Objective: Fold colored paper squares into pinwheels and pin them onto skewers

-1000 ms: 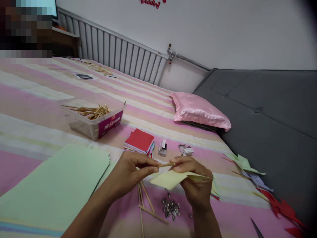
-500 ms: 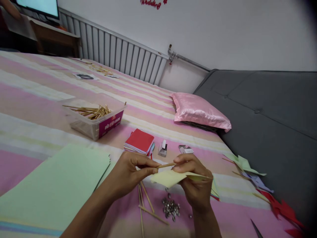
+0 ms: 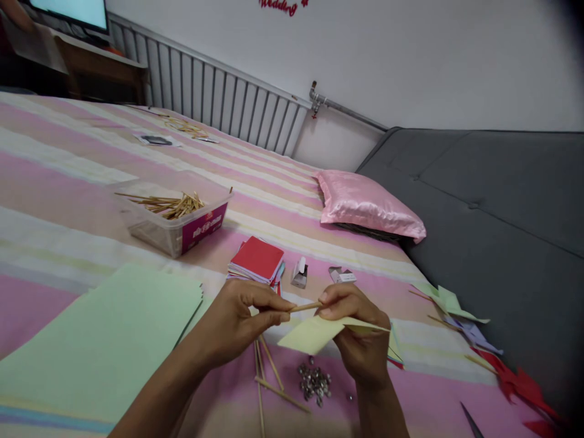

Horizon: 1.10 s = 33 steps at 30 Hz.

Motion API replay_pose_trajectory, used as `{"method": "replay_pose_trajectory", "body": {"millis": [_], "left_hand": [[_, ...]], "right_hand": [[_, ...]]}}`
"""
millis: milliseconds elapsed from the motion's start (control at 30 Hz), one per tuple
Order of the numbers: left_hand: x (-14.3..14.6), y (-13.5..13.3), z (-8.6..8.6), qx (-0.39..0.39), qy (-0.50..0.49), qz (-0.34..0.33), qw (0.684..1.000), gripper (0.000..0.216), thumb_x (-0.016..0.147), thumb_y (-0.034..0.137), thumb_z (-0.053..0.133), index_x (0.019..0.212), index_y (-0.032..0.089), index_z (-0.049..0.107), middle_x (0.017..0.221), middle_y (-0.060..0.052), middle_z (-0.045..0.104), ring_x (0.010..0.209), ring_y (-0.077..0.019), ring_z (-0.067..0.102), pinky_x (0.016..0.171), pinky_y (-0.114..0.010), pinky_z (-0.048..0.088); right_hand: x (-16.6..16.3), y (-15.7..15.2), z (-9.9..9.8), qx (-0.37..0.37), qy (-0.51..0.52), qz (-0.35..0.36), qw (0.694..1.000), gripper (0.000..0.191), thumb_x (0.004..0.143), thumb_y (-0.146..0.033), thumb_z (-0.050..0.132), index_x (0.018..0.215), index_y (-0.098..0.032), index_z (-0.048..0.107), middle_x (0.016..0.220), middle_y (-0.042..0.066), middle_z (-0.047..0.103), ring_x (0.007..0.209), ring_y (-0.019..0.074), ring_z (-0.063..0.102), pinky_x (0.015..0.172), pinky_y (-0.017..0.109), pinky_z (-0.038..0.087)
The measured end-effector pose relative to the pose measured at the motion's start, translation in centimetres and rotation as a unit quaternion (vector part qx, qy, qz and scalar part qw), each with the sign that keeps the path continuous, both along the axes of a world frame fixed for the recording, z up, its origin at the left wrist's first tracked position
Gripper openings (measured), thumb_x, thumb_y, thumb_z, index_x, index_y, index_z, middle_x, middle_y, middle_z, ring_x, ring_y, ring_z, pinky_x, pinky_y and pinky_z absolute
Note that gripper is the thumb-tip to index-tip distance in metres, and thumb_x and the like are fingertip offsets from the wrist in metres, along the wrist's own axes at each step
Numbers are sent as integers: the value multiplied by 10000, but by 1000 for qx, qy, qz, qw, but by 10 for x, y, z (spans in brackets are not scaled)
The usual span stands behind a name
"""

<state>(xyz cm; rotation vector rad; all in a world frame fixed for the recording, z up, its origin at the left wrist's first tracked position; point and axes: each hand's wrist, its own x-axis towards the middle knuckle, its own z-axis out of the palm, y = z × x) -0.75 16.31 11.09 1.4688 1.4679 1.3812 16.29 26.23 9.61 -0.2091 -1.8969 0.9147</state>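
Note:
My left hand (image 3: 249,313) pinches one end of a thin wooden stick (image 3: 305,307) between thumb and fingers. At the stick's other end, my right hand (image 3: 358,322) is closed on a folded pale yellow paper pinwheel (image 3: 314,334), with its fingertips touching the stick. Whether the stick is joined to the paper is hidden by my right fingers. Below my hands lie a small pile of silver thumbtacks (image 3: 314,382) and several loose wooden sticks (image 3: 283,395) on the striped bedsheet.
A clear plastic box (image 3: 176,228) of sticks stands at left, behind large green paper sheets (image 3: 104,340). Ahead are red-topped paper squares (image 3: 258,258) and small opened boxes (image 3: 300,274). Finished-looking paper pinwheels (image 3: 456,304) and a dark pointed blade (image 3: 471,420) lie at right, near a pink pillow (image 3: 369,204).
Both hands stay nearly in place. The yellow paper has tilted slightly, its lower edge reaching further down over the thumbtacks. The stick is still held between the hands.

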Motion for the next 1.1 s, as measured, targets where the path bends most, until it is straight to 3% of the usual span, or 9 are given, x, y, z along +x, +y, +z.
{"method": "replay_pose_trajectory", "body": {"millis": [667, 1100], "left_hand": [[2, -1, -1, 30, 26, -14, 999, 164, 743, 140, 627, 838, 195, 748, 661, -30, 701, 588, -124, 594, 549, -217, 428], [6, -1, 2, 43, 30, -32, 998, 177, 750, 156, 627, 865, 215, 747, 651, -36, 694, 582, -122, 581, 548, -215, 422]], "right_hand": [[3, 3, 0, -2, 0, 5, 1000, 42, 765, -207, 634, 726, -223, 641, 769, 33, 594, 721, 167, 577, 617, 289, 473], [2, 3, 0, -13, 31, 21, 999, 70, 761, -156, 633, 750, -224, 622, 769, 29, 592, 710, 159, 563, 606, 277, 452]]}}
